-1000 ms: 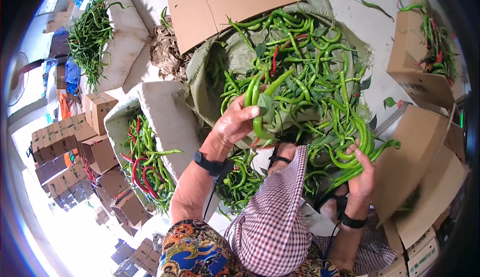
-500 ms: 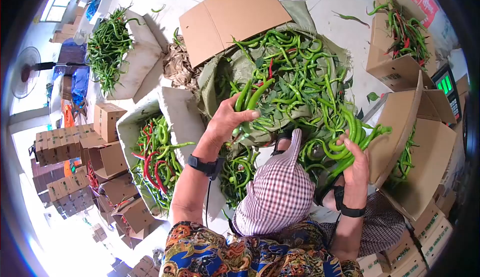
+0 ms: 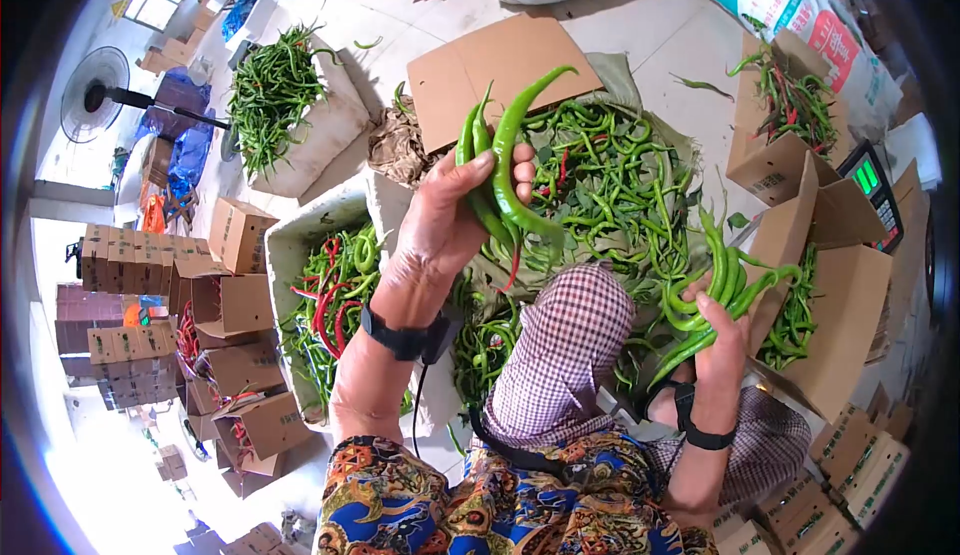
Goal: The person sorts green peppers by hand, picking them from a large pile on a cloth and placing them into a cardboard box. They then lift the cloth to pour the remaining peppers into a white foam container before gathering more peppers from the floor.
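Note:
My left hand (image 3: 445, 210) is raised, closed around a few long green chili peppers (image 3: 511, 145) that stick up past the thumb; a red pepper tip hangs below. On the right, my right hand (image 3: 720, 335) grips a bunch of curled green chili peppers (image 3: 732, 280), its thumb pressed over them. Beneath and between both hands, a heap of green chili peppers (image 3: 625, 195) with leaves and a few red ones lies on an olive-green sack cloth (image 3: 685, 160). A checked cloth (image 3: 575, 330) covers my knee and hides part of the heap's near side.
At left, a white foam box (image 3: 285, 255) holds red and green peppers. Farther back, green peppers are piled on another foam box (image 3: 335, 115). A cardboard sheet (image 3: 440, 80) lies behind the heap. Open cartons (image 3: 850, 305) and a scale display (image 3: 868, 180) stand at right. A fan (image 3: 95, 95) is far left.
My left hand has risen from the heap's edge with its green chili peppers, now higher and nearer the camera. The right hand still grips its bunch, slightly lower. The view has tilted upward.

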Demonstrator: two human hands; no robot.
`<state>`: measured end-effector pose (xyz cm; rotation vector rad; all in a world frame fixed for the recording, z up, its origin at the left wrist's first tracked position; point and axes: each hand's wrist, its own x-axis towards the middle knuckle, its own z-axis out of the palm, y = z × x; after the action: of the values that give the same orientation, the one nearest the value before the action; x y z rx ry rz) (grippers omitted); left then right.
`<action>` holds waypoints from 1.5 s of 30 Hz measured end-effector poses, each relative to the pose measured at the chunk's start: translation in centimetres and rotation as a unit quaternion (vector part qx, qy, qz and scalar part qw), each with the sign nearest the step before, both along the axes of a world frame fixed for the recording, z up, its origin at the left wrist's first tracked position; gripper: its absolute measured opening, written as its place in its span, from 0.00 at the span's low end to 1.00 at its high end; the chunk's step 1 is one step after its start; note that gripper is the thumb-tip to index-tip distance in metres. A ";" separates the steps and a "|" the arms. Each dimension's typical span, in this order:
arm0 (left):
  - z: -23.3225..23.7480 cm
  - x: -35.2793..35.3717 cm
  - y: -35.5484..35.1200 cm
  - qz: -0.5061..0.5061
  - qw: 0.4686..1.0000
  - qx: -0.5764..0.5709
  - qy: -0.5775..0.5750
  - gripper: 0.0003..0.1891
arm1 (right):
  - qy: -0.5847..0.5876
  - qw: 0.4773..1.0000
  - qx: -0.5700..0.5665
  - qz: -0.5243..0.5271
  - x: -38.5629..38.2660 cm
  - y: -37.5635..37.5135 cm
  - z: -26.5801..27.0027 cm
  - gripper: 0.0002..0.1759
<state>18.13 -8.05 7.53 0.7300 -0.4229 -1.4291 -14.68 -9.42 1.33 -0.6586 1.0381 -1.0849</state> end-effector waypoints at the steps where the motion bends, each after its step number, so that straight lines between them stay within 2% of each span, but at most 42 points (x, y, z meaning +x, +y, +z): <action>1: 0.9 -0.7 0.2 -0.014 1.000 -0.005 0.005 0.23 | 0.002 1.000 -0.026 0.010 0.0 0.2 1.0 0.23; 4: 4.6 -4.4 0.9 -0.018 1.000 -0.023 0.000 0.22 | 0.060 0.994 -0.090 0.019 0.8 1.2 5.6 0.20; 6: 6.7 -7.2 1.0 -0.035 0.999 -0.011 0.008 0.22 | 0.054 0.991 -0.101 0.064 0.8 1.8 8.1 0.16; 8: 7.8 -9.9 0.8 -0.088 0.996 -0.029 -0.002 0.22 | 0.082 0.983 -0.137 0.087 0.5 2.7 9.3 0.20; 10: 7.7 -12.6 0.6 -0.125 0.992 -0.028 0.009 0.22 | 0.141 0.953 -0.230 0.136 0.8 3.1 10.9 0.22; 11: 7.8 -13.4 0.6 -0.126 0.992 -0.013 0.017 0.24 | 0.221 0.923 -0.269 0.164 0.0 3.2 10.3 0.22; 12: 7.8 -14.1 0.6 -0.125 0.992 0.003 0.022 0.26 | 0.190 0.930 -0.278 0.146 -0.4 3.4 9.9 0.20; 14: 6.2 -14.6 0.4 -0.147 0.989 0.003 0.019 0.25 | 0.094 0.971 -0.186 0.115 -1.5 4.2 9.8 0.17; 16: 4.4 -15.0 0.5 -0.144 0.988 0.061 -0.007 0.24 | 0.102 0.982 -0.152 0.056 -2.9 5.0 9.5 0.14; 18: 3.1 -15.8 1.1 -0.156 0.984 0.082 0.013 0.22 | 0.031 0.995 -0.089 0.028 -4.9 4.9 9.4 0.15; 20: 1.8 -16.4 2.0 -0.208 0.967 0.113 -0.094 0.23 | 0.058 0.995 -0.075 0.014 -6.8 5.3 9.1 0.15; 21: -0.7 -16.3 2.6 -0.238 0.930 -0.002 -0.281 0.27 | 0.060 0.995 -0.073 0.007 -7.1 5.5 9.2 0.15; 22: -0.3 -16.5 3.3 -0.255 0.908 0.036 -0.331 0.28 | 0.052 0.996 -0.067 -0.012 -7.1 5.8 9.3 0.15; 24: -1.4 -16.7 3.6 -0.215 0.942 0.060 -0.251 0.28 | 0.043 0.997 -0.059 -0.039 -7.5 6.1 9.2 0.14; 25: -1.2 -16.7 3.6 -0.216 0.942 0.092 -0.240 0.29 | 0.081 0.994 -0.068 -0.004 -7.8 6.3 9.0 0.14; 26: -1.7 -17.0 3.5 -0.178 0.960 0.070 -0.204 0.29 | 0.119 0.989 -0.076 0.035 -7.9 6.3 8.7 0.13; 27: -0.8 -17.6 3.3 -0.186 0.969 0.080 -0.141 0.27 | 0.169 0.976 -0.112 0.083 -8.2 6.1 7.8 0.18; 28: 0.5 -18.3 3.1 -0.192 0.974 0.091 -0.079 0.25 | 0.168 0.976 -0.110 0.086 -7.9 6.2 7.0 0.18; 30: 1.1 -19.4 2.6 -0.203 0.976 0.067 -0.046 0.23 | 0.294 0.918 -0.248 0.096 -7.3 6.4 6.1 0.17; 31: 1.3 -20.2 2.1 -0.192 0.978 0.053 -0.066 0.21 | 0.345 0.890 -0.260 0.146 -7.4 6.3 6.9 0.16; 32: 1.1 -20.4 2.0 -0.192 0.978 0.053 -0.065 0.21 | 0.345 0.890 -0.260 0.146 -7.2 6.6 7.0 0.16; 34: 0.2 -20.5 1.6 -0.190 0.980 0.048 -0.012 0.19 | 0.172 0.974 -0.137 0.054 -6.9 7.3 7.3 0.18; 36: -0.5 -20.0 1.1 -0.161 0.978 0.112 0.070 0.15 | 0.131 0.981 -0.116 0.080 -9.3 6.9 8.7 0.18; 38: -1.6 -19.2 0.8 -0.171 0.970 0.116 0.129 0.14 | -0.026 0.994 -0.104 0.019 -10.5 6.8 8.1 0.24; 40: -2.0 -19.0 0.7 -0.193 0.964 0.118 0.140 0.14 | -0.117 0.990 -0.079 -0.020 -11.4 6.6 7.9 0.28; 45: -1.9 -19.5 0.6 -0.220 0.956 0.082 0.177 0.15 | -0.193 0.979 -0.065 -0.024 -13.0 5.9 6.8 0.30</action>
<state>-1.36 -7.47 5.67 0.5087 -0.1902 -1.9929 -27.68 -3.53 8.09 -0.5015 0.6546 -1.2710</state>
